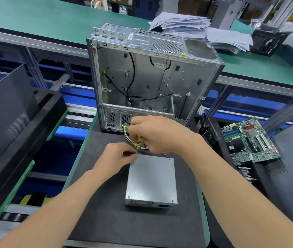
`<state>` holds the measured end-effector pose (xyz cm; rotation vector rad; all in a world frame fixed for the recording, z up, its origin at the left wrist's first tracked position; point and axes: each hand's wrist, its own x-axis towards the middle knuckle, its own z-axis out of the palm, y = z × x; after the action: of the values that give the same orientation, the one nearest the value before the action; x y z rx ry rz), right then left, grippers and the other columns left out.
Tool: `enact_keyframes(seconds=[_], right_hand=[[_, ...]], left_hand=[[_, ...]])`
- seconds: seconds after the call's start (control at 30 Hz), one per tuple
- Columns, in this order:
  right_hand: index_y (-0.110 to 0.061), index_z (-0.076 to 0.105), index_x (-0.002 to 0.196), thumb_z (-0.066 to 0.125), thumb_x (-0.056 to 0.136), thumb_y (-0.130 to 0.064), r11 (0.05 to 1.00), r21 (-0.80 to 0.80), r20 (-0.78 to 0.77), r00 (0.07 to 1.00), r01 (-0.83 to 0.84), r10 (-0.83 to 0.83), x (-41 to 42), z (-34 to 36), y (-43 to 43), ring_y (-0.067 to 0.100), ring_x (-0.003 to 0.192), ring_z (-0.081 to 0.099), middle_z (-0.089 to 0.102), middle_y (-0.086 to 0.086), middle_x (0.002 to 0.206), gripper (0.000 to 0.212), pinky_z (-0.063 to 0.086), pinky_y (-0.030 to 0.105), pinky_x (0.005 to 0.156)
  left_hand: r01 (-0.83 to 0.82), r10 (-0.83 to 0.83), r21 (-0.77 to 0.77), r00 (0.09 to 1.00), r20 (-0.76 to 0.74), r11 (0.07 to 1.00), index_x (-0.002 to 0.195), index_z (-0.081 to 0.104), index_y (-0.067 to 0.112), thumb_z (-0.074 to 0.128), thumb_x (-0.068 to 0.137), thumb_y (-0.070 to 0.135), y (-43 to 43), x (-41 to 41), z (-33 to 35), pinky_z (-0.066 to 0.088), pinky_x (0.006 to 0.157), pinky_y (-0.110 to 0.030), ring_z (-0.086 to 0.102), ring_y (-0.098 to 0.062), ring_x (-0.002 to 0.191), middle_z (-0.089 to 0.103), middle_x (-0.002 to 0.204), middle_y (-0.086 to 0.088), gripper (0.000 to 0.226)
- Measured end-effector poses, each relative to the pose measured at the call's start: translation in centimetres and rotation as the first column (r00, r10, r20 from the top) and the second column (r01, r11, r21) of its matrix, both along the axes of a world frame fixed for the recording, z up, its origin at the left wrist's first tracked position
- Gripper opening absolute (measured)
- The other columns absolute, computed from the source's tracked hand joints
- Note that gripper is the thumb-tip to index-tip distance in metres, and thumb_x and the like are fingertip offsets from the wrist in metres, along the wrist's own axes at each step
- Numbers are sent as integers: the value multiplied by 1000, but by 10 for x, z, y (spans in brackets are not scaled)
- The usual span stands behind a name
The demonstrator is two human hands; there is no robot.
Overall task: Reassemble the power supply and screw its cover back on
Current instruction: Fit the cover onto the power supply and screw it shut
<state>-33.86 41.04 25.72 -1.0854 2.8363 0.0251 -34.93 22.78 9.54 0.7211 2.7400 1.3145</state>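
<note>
Green-topped benches run across the workshop behind you, and a black mat [106, 203] covers the worktop in front of you. The power supply [151, 179] lies flat near the middle of that mat with its grey cover on top. Its cable bundle [126, 136] trails off the far edge toward the open PC case [142, 77], which stands at the mat's far edge. A bare motherboard [249, 140] lies off the right edge.

Your right hand [158, 135] is curled round the yellow handle of the screwdriver [138, 140], held upright over the cover's far-left corner. Your left hand [118, 154] pinches the shaft low down, just at that corner. It may also be steadying a screw there, but your fingers hide the tip.

This looks like the cover-fastening step, at the far-left hole. Next, seat the tip squarely in the screw head and keep the shaft vertical. Press down lightly while you turn, so the screw does not cross-thread or slip off the edge.
</note>
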Motion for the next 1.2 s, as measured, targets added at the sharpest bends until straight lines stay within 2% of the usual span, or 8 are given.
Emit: enact_keyframes(seconds=[0.13,0.37,0.57,0.77,0.9,1.0,1.07,1.2], right_hand=[[-24,63,102,62,90,-4,998,-32,34,998,54,-52,-2,-2,-1,16,87,46,45,-10,98,22,43,34,65],[-19,62,100,63,97,-31,968,-159,-10,980,196,-200,-2,-7,-3,22,82,56,54,-7,79,12,52,39,67],[-17,36,66,61,98,-49,855,-220,-91,863,469,-497,-6,-20,-14,30,65,46,38,1,63,51,22,30,48],[-18,32,56,42,99,-73,798,-170,-273,750,578,-602,1,-17,-23,19,46,30,36,-1,55,70,17,29,48],[-19,58,85,49,101,-60,952,-86,-193,933,294,-305,2,-9,-13,27,76,59,55,0,89,45,39,35,59],[-27,61,103,62,94,-31,997,68,-98,995,21,-14,6,2,-5,22,80,55,52,-7,112,10,37,32,56],[-26,62,100,63,89,-16,995,103,-45,999,-20,24,6,3,-4,20,79,52,52,-9,113,15,27,29,53],[-21,61,99,61,89,-6,1000,28,38,999,3,-4,7,1,-5,20,83,52,52,-8,104,18,34,32,60]], left_hand=[[-18,18,1,1000,1,1000,87,81,22,82,88,27,1,2,-1,43,74,-4,63,8,81,68,79,22,5],[-33,33,12,999,-14,999,87,81,20,83,86,28,2,3,-2,43,73,-4,65,4,85,71,80,18,7],[-55,56,31,998,-14,998,86,81,21,84,84,29,3,3,-6,42,74,-2,64,8,83,69,80,22,9],[-51,51,20,999,-15,999,90,82,23,83,85,31,2,2,-7,43,75,-3,64,7,85,70,84,23,9],[-40,41,16,999,-29,999,83,80,22,83,85,28,2,2,-5,42,70,-6,65,4,80,70,79,22,7],[-37,37,13,999,-33,999,83,81,21,83,86,25,2,2,-5,41,70,-4,64,6,78,67,77,24,5],[-37,37,12,999,-26,999,83,80,22,83,86,26,2,2,-5,42,70,-3,65,5,81,67,77,25,5],[-41,42,27,999,-26,999,85,81,22,84,85,24,3,3,-5,43,72,-3,66,1,86,71,80,19,4]])
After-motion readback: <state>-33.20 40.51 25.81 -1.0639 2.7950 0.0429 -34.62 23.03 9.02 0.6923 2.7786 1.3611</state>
